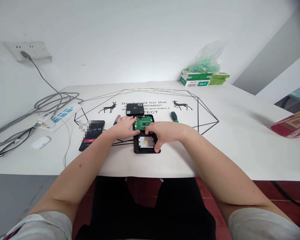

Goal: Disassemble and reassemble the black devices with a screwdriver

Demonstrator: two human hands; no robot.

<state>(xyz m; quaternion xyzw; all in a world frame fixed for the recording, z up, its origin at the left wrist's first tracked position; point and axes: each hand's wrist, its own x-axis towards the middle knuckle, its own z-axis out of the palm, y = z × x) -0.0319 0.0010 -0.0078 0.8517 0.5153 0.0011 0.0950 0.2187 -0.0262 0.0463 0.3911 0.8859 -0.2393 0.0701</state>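
Mid-table, toward the near edge of the white tabletop [180, 163]: opened black case, two parts end to end, lying flat. Far part holds a green circuit board [143, 124]; near part is a black shell [147, 151] with a silver plate [143, 142] inside, small yellow sticker on it. Left hand [125, 127] lies over the left side of the far part, palm down, fingers extended forward, thumb out to the near end of the board section. Contact looks light; can't tell if it's actually gripping. Right hand [166, 131] arches over the right side, half open: fingers curled at the near end of the board, thumb spread away onto the shell's near right corner. Can't tell if that one is clamping either. Just beyond the board, black box [135, 108] with light markings. Green-and-black screwdriver [174, 116] to the right of the case, clear of the right hand; second screwdriver [117, 118] by the left fingers, partly covered. Phone [98, 133] left of the left hand, reads 02:56, part of screen pixelated. Farther left: power strip [68, 113], small white case [41, 142]. Back right: green boxes [196, 76], plastic bag [207, 61] on top. Red-and-tan package [293, 123] at far right.
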